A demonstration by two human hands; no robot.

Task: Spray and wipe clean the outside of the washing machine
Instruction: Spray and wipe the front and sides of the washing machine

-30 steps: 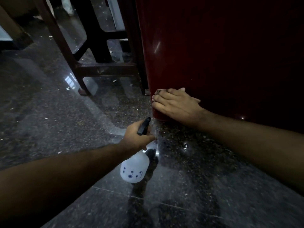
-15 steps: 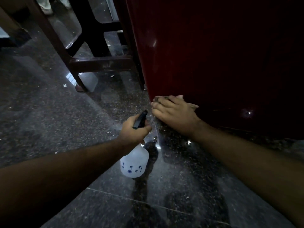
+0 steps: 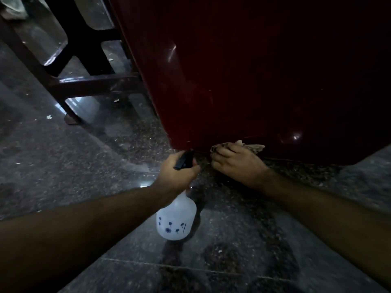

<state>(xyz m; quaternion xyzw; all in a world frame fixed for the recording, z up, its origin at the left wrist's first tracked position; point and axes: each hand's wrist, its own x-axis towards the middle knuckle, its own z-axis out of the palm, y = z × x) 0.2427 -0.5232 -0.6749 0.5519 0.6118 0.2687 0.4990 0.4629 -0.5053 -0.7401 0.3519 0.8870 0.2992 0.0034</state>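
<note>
Dim light, head view looking down. The dark speckled stone floor fills the lower and left frame, glossy, with pale specks scattered on it. The washing machine, deep red and shiny, takes the whole upper right; its bottom edge runs just above frame centre, slanting down toward the right. A dark wooden frame of legs and crossbars stands at upper left, just beside the machine's left side (I cannot tell what piece of furniture it belongs to). Both my forearms come in from the bottom corners. My left hand is wrapped around the neck of the spray bottle, fingers curled under the black trigger head, which points up at the machine's lower left corner; the white translucent body, with small blue marks, hangs below my fist above the floor. My right hand, just right of the nozzle, presses a pale cloth against the machine's bottom edge, fingers bent over it, cloth corners poking out beyond them.
</note>
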